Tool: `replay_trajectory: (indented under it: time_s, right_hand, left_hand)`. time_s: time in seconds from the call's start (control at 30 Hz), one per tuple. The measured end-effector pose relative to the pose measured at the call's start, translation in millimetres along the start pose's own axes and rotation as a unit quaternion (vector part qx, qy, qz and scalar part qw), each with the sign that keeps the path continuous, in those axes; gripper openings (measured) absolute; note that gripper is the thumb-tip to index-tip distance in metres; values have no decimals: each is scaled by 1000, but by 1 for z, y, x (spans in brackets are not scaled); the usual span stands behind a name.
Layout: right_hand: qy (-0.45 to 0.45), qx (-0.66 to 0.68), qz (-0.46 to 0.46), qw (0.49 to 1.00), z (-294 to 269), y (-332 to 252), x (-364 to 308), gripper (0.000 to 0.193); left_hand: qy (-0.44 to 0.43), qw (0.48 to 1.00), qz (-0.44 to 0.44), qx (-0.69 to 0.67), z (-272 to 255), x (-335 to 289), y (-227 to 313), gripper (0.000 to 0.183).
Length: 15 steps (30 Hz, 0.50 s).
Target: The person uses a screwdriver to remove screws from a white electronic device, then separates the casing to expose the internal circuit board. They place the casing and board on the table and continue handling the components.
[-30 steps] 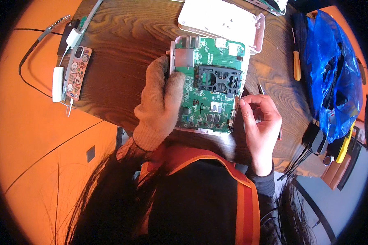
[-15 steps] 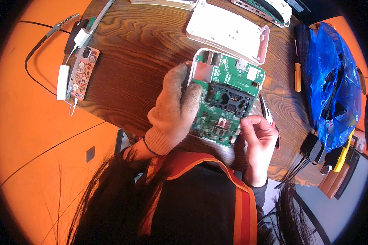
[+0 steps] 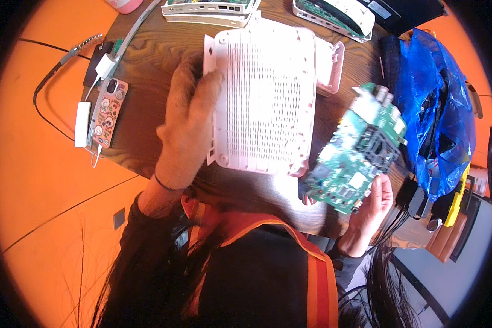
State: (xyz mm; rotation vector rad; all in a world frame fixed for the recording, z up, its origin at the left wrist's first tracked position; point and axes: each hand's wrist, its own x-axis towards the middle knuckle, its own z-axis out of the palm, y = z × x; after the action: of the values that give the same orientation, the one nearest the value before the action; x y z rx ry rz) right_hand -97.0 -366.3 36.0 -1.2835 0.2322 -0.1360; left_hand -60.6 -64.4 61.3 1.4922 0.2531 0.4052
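Note:
My left hand (image 3: 183, 117), in a light knitted work glove, grips the left edge of a white plastic casing half (image 3: 262, 104). The casing has rows of vent slots and small posts along its rim, and nothing sits inside it. My bare right hand (image 3: 373, 205) pinches the lower right corner of a green circuit board (image 3: 341, 164). The board is tilted and slightly blurred, apart from the casing on its right side. It carries a black card-slot frame, silver connectors at the far end and several chips.
Another white casing piece (image 3: 329, 68) lies behind. Two opened devices with boards, one left (image 3: 208, 12) and one right (image 3: 333, 19), stand at the far edge. A blue plastic bag (image 3: 443, 115) sits right; a phone (image 3: 110, 113) and white power strip (image 3: 82, 124) lie left.
The circuit board has come out of the casing and moved right in my right hand. My left hand has shifted left with the casing, whose slotted inside now shows.

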Motion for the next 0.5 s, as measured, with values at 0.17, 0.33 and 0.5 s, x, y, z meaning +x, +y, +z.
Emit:
replay_trajectory:
  time_s: [0.17, 0.33, 0.5]
  right_hand:
    - [31, 24, -26, 999, -31, 8, 4, 14]
    - [26, 39, -16, 999, -37, 14, -7, 15]
    - [43, 52, -6, 998, -36, 20, -13, 7]
  left_hand:
    - [-126, 882, -226, -395, 18, 25, -4, 25]
    - [-36, 905, -225, -359, 44, 50, -26, 20]
    - [18, 881, -278, -383, 63, 71, -35, 16]
